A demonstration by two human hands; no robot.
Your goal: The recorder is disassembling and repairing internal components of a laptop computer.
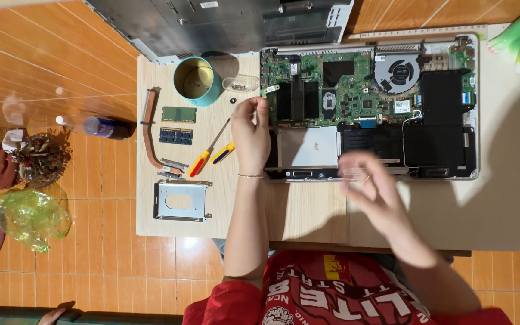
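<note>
An opened laptop (pixel 440 171) lies on the table with its green board (pixel 356 90), fan (pixel 399 72) and black battery (pixel 440 126) showing. My left hand (pixel 251 135) rests at the laptop's left edge, fingertips pinched near the board's corner; whether it holds something small I cannot tell. My right hand (pixel 371 180) is blurred over the laptop's front edge, fingers spread, holding nothing.
Left of the laptop lie two screwdrivers (pixel 209 153) with red-yellow and blue-yellow handles, two memory sticks (pixel 177 124), a copper heat pipe (pixel 150 129), a metal drive bracket (pixel 180 200) and a teal tin (pixel 197 81). The laptop's bottom cover (pixel 212 24) leans behind. A bottle (pixel 100 126) lies on the floor.
</note>
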